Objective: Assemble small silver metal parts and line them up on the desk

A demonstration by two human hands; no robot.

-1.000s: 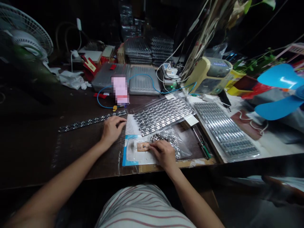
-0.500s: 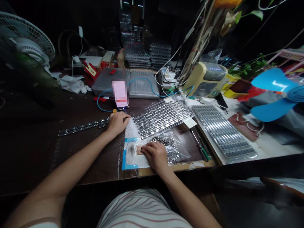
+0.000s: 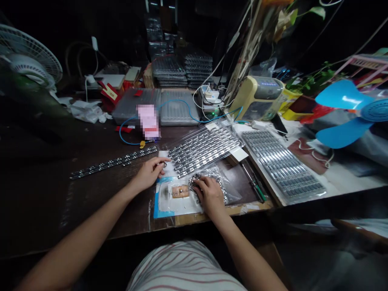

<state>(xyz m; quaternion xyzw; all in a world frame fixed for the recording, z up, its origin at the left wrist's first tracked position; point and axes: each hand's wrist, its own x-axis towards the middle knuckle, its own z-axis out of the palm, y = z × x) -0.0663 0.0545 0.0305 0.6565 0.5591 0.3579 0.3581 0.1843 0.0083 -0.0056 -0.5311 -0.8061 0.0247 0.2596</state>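
My left hand [image 3: 149,173] is beside the near left corner of a tray of metal strips [image 3: 206,149], thumb and forefinger pinched on a small shiny metal part [image 3: 165,164]. My right hand [image 3: 211,196] reaches into a heap of small metal parts [image 3: 223,186] on a clear plastic bag, its fingers curled and the tips hidden among the pieces. Left of that hand, a small wooden block [image 3: 180,191] with a metal piece on top lies on a white and blue sheet [image 3: 163,213]. Some loose metal strips [image 3: 112,163] rest on the dark table to the left.
Another tray of strips [image 3: 281,165] lies at the right, with a green-handled screwdriver [image 3: 259,191] before it. Behind are a pink-screened phone [image 3: 148,121], stacked clear trays [image 3: 169,72] and a cream-coloured machine [image 3: 257,99]. Fans stand at both sides, one with blue blades [image 3: 341,135].
My right hand has moved right from the wooden block to the heap of parts, uncovering the block. My left hand has come nearer, away from the loose strips. The view has shifted slightly.
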